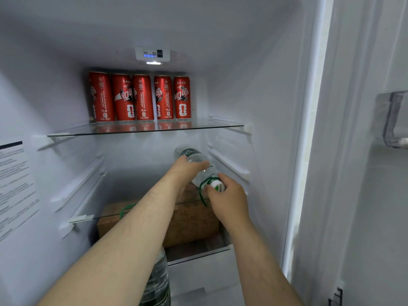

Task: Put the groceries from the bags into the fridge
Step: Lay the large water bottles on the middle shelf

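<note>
Inside the open fridge [265, 85], a clear water bottle [199, 159] with a green label lies tilted, base toward the back, above the right side of the lower glass shelf [99, 216]. The left hand [187, 167] grasps its body from above, fingers curled over it; the right hand [229, 196] pinches the white cap [217, 187] beside a green carry loop. Five red cola cans [141, 98] stand in a row along the back edge of the upper glass shelf [220, 127]. A brown box [192, 224] sits under the lower shelf, and a second water bottle [157, 281] shows beneath the left forearm.
</note>
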